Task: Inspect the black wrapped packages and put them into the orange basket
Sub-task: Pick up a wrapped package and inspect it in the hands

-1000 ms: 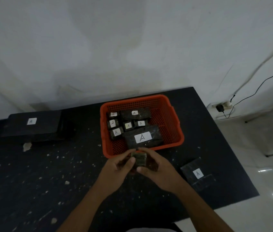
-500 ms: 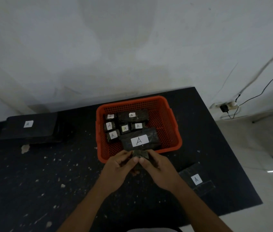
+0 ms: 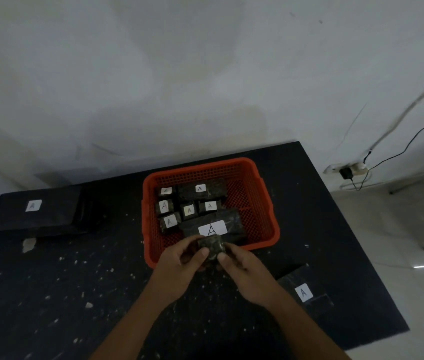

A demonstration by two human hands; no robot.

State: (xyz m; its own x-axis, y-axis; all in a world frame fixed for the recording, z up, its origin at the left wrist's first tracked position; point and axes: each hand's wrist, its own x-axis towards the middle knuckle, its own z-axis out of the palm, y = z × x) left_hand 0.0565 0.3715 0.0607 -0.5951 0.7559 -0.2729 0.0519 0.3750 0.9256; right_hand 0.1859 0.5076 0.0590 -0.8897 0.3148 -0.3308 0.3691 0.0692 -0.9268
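A small black wrapped package [image 3: 212,246] is held between my left hand [image 3: 179,266] and my right hand [image 3: 247,271], just over the near rim of the orange basket [image 3: 263,203]. No label shows on the side facing me. Inside the basket lie several black packages with white "A" labels, the largest one [image 3: 213,227] right behind my fingers. Another flat black package with an "A" label [image 3: 303,291] lies on the table to the right of my right wrist. A large flat black package [image 3: 34,211] rests at the far left.
The table [image 3: 76,294] is black with pale specks and chips. Its right edge drops to a white tiled floor [image 3: 400,242]. A wall socket with a plugged charger and cable [image 3: 347,172] sits low on the white wall at right.
Both hands have carried the small package forward, from in front of the basket to over its near rim, turning it between the fingers.
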